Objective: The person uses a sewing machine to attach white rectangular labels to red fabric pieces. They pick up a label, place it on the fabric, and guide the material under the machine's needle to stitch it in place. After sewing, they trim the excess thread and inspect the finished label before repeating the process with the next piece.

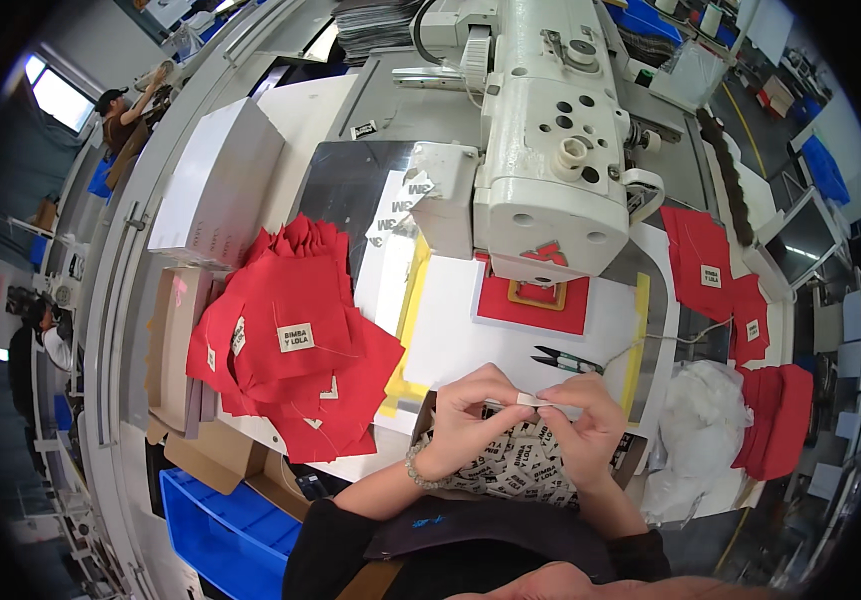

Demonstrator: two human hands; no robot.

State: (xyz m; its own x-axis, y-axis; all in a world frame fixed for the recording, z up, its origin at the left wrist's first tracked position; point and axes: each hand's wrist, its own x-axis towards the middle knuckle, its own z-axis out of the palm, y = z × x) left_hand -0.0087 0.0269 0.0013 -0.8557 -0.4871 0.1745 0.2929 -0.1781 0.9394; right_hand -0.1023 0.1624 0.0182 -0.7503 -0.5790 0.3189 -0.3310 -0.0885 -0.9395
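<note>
A small pale label (529,400) is pinched between the fingertips of my left hand (467,418) and my right hand (588,425). Both hands are closed on it, close together above a box of many loose cream labels with dark print (510,462). Just beyond my right hand lies a pair of dark thread snips (567,360) on the white work surface. Farther off, a red fabric piece (575,310) rests beneath the head of the white sewing machine (550,190), a yellowish frame (538,295) on top of it.
To the left, red fabric pieces with sewn labels (250,300) are heaped beside a tall white box (218,185) and an open carton (178,350). A blue bin (225,535) sits below. Crumpled clear plastic (695,430) and more red pieces (778,420) lie right. People work in the left background.
</note>
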